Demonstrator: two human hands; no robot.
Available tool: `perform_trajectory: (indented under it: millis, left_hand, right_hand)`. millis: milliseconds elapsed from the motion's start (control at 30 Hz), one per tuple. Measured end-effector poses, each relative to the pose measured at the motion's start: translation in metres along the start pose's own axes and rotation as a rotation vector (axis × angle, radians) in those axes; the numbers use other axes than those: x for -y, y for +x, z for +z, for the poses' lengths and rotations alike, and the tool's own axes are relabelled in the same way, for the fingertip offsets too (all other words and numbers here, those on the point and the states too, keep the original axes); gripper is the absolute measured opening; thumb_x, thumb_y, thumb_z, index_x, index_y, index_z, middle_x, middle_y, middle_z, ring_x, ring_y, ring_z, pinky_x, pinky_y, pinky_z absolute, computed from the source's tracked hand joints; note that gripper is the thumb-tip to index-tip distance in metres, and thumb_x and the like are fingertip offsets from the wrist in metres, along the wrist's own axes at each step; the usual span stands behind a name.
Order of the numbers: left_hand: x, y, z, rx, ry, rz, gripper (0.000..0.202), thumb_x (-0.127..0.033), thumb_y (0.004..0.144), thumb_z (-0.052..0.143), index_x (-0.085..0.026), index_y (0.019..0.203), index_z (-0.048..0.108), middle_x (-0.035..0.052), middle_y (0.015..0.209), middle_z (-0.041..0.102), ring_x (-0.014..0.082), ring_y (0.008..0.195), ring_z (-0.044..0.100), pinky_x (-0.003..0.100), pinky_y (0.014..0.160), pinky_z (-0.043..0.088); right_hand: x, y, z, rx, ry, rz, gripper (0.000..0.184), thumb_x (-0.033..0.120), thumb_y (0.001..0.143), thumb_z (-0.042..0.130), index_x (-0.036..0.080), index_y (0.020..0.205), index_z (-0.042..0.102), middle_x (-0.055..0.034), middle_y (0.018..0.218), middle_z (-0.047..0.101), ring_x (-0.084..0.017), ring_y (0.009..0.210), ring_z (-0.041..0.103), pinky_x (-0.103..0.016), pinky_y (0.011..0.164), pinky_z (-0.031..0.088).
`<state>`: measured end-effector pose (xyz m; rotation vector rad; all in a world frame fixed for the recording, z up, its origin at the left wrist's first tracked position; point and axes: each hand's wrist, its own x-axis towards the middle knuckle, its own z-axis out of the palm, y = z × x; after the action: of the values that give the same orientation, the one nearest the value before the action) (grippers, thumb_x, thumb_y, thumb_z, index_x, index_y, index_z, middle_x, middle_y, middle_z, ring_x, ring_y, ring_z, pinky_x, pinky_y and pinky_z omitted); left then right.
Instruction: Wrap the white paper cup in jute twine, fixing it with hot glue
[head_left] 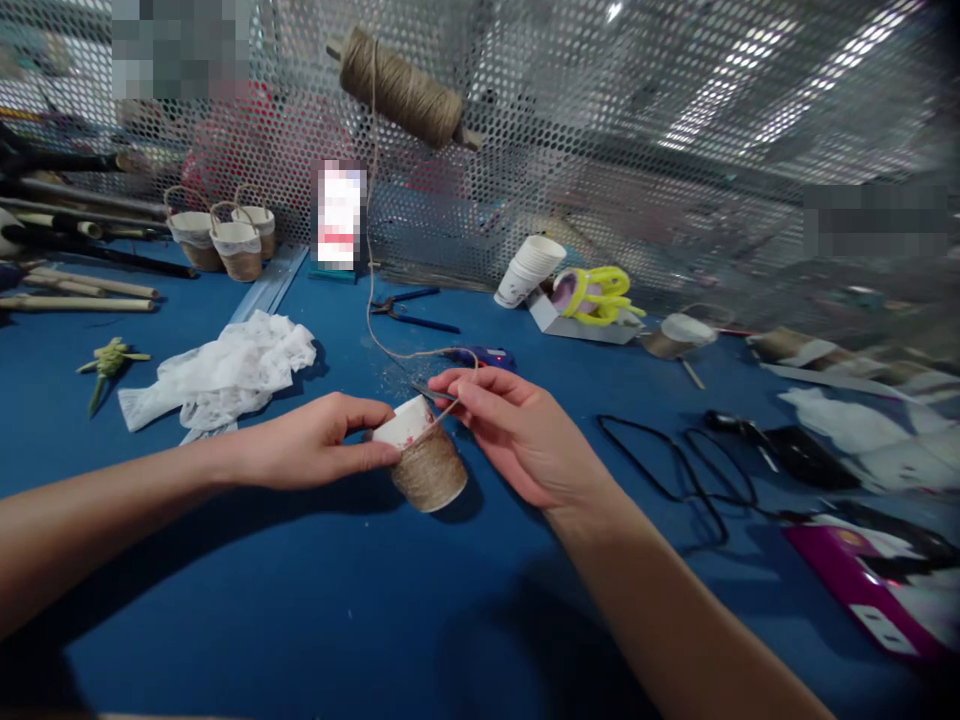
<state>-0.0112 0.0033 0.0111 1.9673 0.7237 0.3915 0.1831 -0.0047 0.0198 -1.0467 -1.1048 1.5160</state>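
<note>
My left hand (322, 440) grips a small white paper cup (405, 424) by its rim, thumb outside and fingers behind. The cup lies tilted, and brown twine (431, 470) is wound round much of its side. Between thumb and fingers of my right hand (517, 425), close to the cup's upper right, a strand of the twine is pinched. A thin dark metal tip (431, 391) shows by these fingers; what it belongs to is hidden. The strand runs back over the table and up to a twine spool (401, 88) on the mesh.
Behind my right hand lies a blue glue gun (487, 356), near pliers (416, 308). White lace (225, 372) is bunched at left, below several finished cups (238, 248). Stacked paper cups (529, 270) lean at the back. A black cable (675, 460) and purple power strip (862, 590) lie right.
</note>
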Motion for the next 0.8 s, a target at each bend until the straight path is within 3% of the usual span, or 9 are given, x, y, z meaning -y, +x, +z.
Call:
perform_trajectory:
  millis: [233, 500, 800]
  left_hand:
    - [-0.002, 0.0, 0.0, -0.004, -0.026, 0.03, 0.024, -0.029, 0.084, 0.042, -0.012, 0.096, 0.055, 0.0029, 0.087, 0.058, 0.0132, 0.077, 0.051, 0.021, 0.069, 0.042]
    - [-0.001, -0.001, 0.0, 0.004, 0.023, 0.014, 0.025, -0.03, 0.085, 0.041, -0.012, 0.093, 0.055, 0.0041, 0.09, 0.06, 0.0153, 0.081, 0.053, 0.024, 0.071, 0.042]
    - [-0.004, -0.002, -0.001, 0.008, 0.02, 0.06, 0.023, -0.026, 0.084, 0.042, -0.011, 0.092, 0.056, 0.004, 0.085, 0.06, 0.014, 0.077, 0.052, 0.024, 0.07, 0.043]
  right_hand:
    - [-0.006, -0.004, -0.004, -0.154, -0.035, 0.058, 0.013, 0.027, 0.061, 0.069, 0.02, 0.068, 0.062, 0.0013, 0.075, 0.061, -0.008, 0.068, 0.054, -0.026, 0.074, 0.042]
    - [-0.011, -0.004, -0.004, -0.143, -0.014, 0.083, 0.014, 0.027, 0.06, 0.07, 0.018, 0.065, 0.061, 0.0018, 0.072, 0.06, -0.009, 0.071, 0.055, -0.024, 0.073, 0.042]
    - [-0.015, -0.004, -0.001, -0.127, -0.043, 0.087, 0.013, 0.027, 0.061, 0.068, 0.019, 0.065, 0.059, 0.0042, 0.064, 0.056, -0.007, 0.06, 0.05, -0.023, 0.061, 0.04]
